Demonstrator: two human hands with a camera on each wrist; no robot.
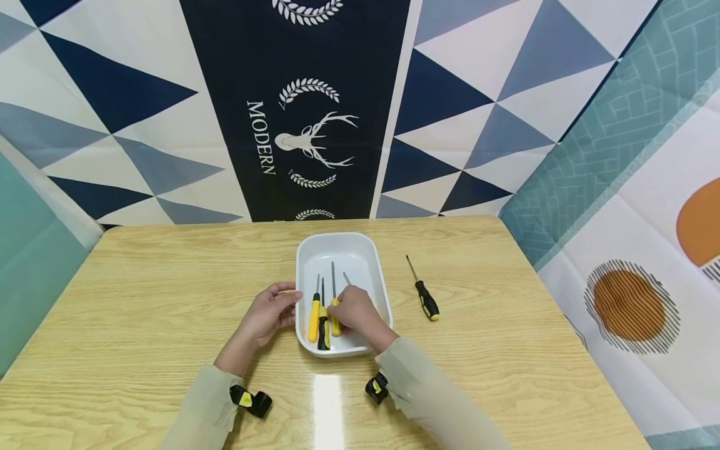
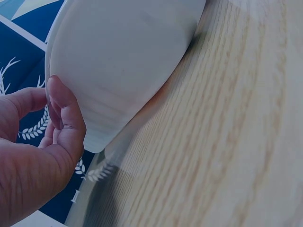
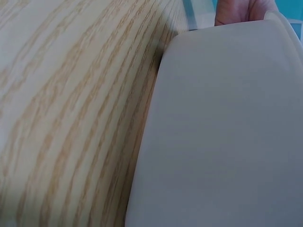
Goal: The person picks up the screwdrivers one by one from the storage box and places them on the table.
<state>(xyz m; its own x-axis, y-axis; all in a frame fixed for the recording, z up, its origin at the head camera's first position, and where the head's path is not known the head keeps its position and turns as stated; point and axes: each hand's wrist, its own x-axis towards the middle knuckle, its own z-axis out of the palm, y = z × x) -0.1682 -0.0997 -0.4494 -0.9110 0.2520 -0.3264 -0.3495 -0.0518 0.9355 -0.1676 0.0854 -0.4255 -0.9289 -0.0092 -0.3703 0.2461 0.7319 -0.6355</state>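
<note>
Tray (image 1: 340, 235) of smooth plastic, screwdrivers (image 1: 427, 300) with metal shafts (image 1: 333, 280) and plastic handles (image 1: 314, 320), table (image 1: 180, 294) of glossy wood grain, backdrop (image 1: 219, 81) of matt cloth

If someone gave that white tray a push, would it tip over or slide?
The white tray would probably slide rather than tip, being broad and low on the table. Its smooth, evenly shaped walls suggest fairly stiff, light plastic. The screwdrivers lie loose inside, so they might shift or roll.

A wood-grain table (image 1: 152, 300) bears a white tray (image 1: 320, 253) and a screwdriver (image 1: 427, 299).
</note>
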